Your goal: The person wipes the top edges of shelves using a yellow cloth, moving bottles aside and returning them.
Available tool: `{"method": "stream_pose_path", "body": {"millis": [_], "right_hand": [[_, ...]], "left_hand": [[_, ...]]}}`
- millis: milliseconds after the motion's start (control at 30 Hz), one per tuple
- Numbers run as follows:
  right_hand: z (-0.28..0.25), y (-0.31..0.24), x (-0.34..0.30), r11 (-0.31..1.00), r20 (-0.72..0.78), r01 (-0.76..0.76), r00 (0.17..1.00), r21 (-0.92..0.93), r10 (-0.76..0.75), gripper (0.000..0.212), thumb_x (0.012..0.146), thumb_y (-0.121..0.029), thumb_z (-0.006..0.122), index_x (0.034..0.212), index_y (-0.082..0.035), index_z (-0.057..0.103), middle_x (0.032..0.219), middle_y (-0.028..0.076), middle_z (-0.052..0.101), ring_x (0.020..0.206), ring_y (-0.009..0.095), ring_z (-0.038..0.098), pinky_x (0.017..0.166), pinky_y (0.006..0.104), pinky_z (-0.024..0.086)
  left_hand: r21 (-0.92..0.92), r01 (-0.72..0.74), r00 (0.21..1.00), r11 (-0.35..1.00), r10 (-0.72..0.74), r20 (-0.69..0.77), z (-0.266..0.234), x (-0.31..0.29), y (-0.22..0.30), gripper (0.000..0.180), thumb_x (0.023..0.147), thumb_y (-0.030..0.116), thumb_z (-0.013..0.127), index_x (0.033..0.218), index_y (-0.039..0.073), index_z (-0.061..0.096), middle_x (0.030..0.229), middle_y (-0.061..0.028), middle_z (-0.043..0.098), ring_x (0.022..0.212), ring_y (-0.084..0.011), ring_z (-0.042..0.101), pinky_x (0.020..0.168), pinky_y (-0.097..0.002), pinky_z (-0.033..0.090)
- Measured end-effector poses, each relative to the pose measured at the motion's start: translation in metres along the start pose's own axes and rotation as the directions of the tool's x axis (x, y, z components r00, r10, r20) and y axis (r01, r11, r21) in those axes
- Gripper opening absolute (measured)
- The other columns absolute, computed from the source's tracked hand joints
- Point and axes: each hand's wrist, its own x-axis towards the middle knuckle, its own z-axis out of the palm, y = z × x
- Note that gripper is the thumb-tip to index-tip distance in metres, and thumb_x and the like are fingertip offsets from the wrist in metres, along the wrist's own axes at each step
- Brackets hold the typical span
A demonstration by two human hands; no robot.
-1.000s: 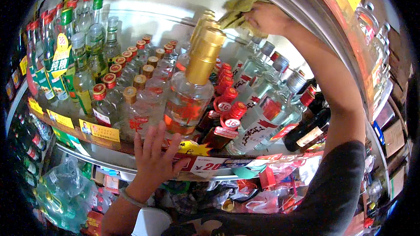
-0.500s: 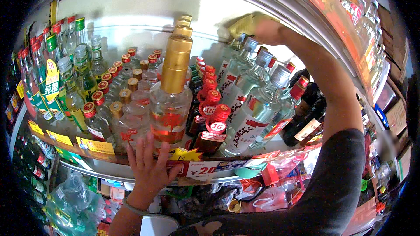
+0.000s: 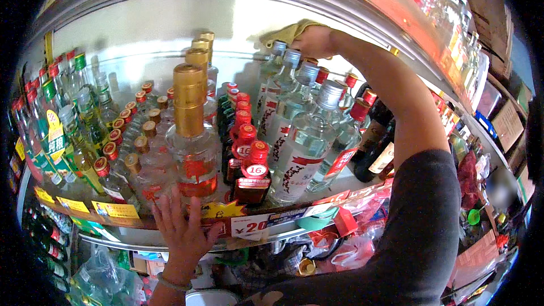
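My right hand is closed on a yellow cloth against the white back panel, behind a row of clear glass bottles with silver caps. My left hand lies with its fingers spread on the shelf's front edge, below a large clear bottle with a tall gold cap. Between that bottle and the silver-capped ones runs a row of small dark bottles with red caps. Left of the gold-capped bottle stand several small clear bottles with red or gold caps.
Green-labelled bottles crowd the shelf's left end. Dark bottles lean at the right under my forearm. Yellow price tags line the front edge. An upper shelf with more bottles overhangs at right. Plastic bags lie below.
The view has shifted, so the shelf and bottles appear further left. My right hand stays at the back panel with the cloth; my left hand remains on the front edge.
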Motion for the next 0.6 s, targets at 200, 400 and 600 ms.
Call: {"method": "stream_pose_path", "body": {"millis": [200, 400, 600], "right_hand": [[0.029, 0.025, -0.038, 0.951, -0.029, 0.159, 0.985, -0.264, -0.172, 0.035, 0.086, -0.037, 0.053, 0.106, -0.009, 0.061, 0.106, 0.015, 0.06, 0.101, 0.03, 0.058, 0.085, 0.0391, 0.048], [0.009, -0.005, -0.071, 0.917, 0.305, -0.397, 0.88, 0.05, 0.364, 0.053, 0.081, -0.054, 0.056, 0.109, -0.01, 0.065, 0.105, 0.017, 0.064, 0.101, 0.032, 0.06, 0.087, 0.0421, 0.047], [0.037, 0.008, -0.092, 0.943, 0.186, -0.317, 0.937, 0.098, 0.296, 0.032, 0.082, -0.033, 0.061, 0.101, -0.009, 0.069, 0.104, 0.015, 0.066, 0.1, 0.028, 0.062, 0.085, 0.0398, 0.049]], "left_hand": [[0.008, 0.01, 0.999, 1.0, -0.01, 0.05, -0.002, 0.004, 0.005, 0.071, 0.087, 0.059, 0.047, 0.138, 0.012, 0.034, 0.145, -0.0238, 0.029, 0.135, -0.0438, 0.022, 0.106, -0.064, 0.019], [0.048, 0.015, 0.999, 0.999, -0.017, 0.035, -0.002, 0.0, 0.003, 0.071, 0.088, 0.061, 0.041, 0.14, 0.012, 0.032, 0.145, -0.0239, 0.029, 0.135, -0.0442, 0.022, 0.107, -0.0631, 0.017], [0.038, 0.003, 1.0, 0.999, -0.004, 0.013, 0.0, 0.003, 0.004, 0.072, 0.089, 0.062, 0.039, 0.142, 0.014, 0.028, 0.146, -0.0236, 0.027, 0.136, -0.0432, 0.022, 0.108, -0.062, 0.015]]}}
